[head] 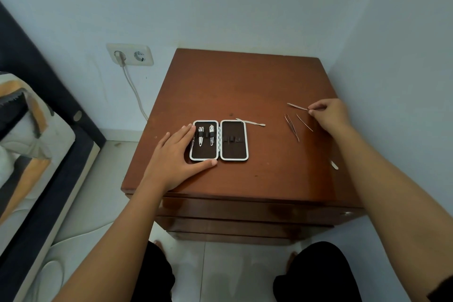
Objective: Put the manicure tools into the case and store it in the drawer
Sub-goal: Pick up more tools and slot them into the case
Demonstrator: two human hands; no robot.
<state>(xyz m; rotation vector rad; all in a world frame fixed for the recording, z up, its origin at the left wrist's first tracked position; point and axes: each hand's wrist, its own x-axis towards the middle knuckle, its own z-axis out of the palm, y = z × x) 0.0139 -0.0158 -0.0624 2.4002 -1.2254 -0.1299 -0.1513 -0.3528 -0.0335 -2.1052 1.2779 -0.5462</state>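
An open manicure case (232,154) with a white rim and dark lining lies on the brown nightstand (232,86). Two nail clippers (206,135) sit strapped in its left half; the right half holds empty loops. My left hand (176,154) rests flat against the case's left edge, fingers spread. My right hand (329,114) pinches the end of a thin metal tool (297,106) at the right. Tweezers (291,126) and a slim pick (304,122) lie beside that hand. A flat metal pusher (251,122) lies behind the case. Another small tool (334,165) shows beside my right forearm.
Drawer fronts (245,211) run below the nightstand's front edge, all shut. A wall socket (131,54) with a plugged cable is at the left, and a bed (29,144) stands further left. My knees show over the white floor tiles.
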